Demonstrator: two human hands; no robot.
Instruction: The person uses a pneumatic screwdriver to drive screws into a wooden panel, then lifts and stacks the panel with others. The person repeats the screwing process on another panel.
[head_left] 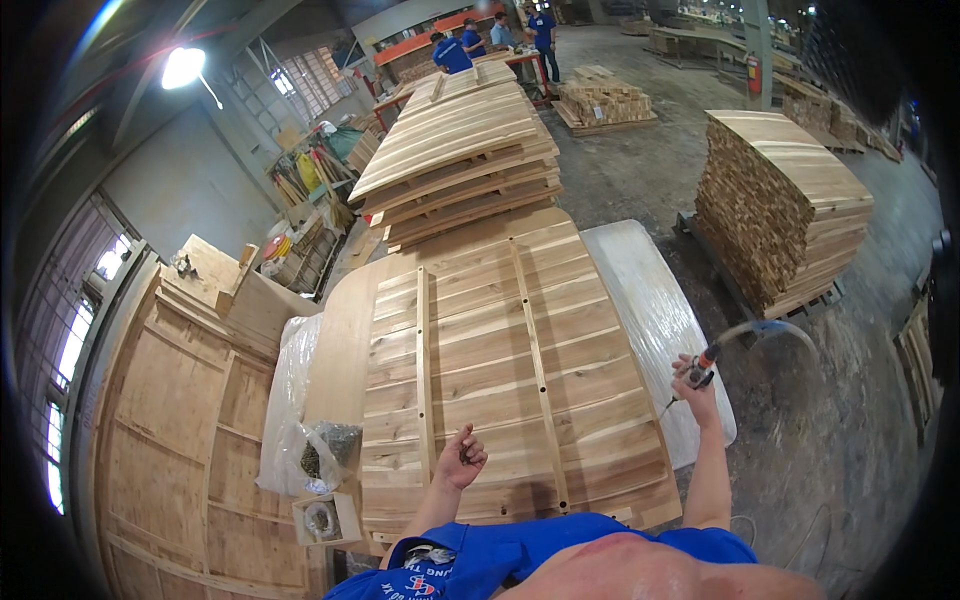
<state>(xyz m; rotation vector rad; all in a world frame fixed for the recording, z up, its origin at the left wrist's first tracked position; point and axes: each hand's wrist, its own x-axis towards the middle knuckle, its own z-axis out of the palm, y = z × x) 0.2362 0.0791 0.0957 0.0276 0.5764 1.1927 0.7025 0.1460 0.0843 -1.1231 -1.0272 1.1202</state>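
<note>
A large slatted wooden panel (480, 350) with two thin cross battens lies flat in front of me. My left hand (462, 458) hovers over its near end, fingers loosely curled around some small dark pieces. My right hand (695, 385) is raised just past the panel's right edge and grips a slim air tool (700, 368) with a red and black body. A pale hose (770, 328) arcs from the tool to the right.
A plastic-wrapped stack (650, 310) lies right of the panel. Clear bags (310, 455) and a small box (322, 520) sit at the left. More panels (460, 150) are stacked beyond, a tall timber pile (780, 200) stands right, and people in blue (455, 52) work far off.
</note>
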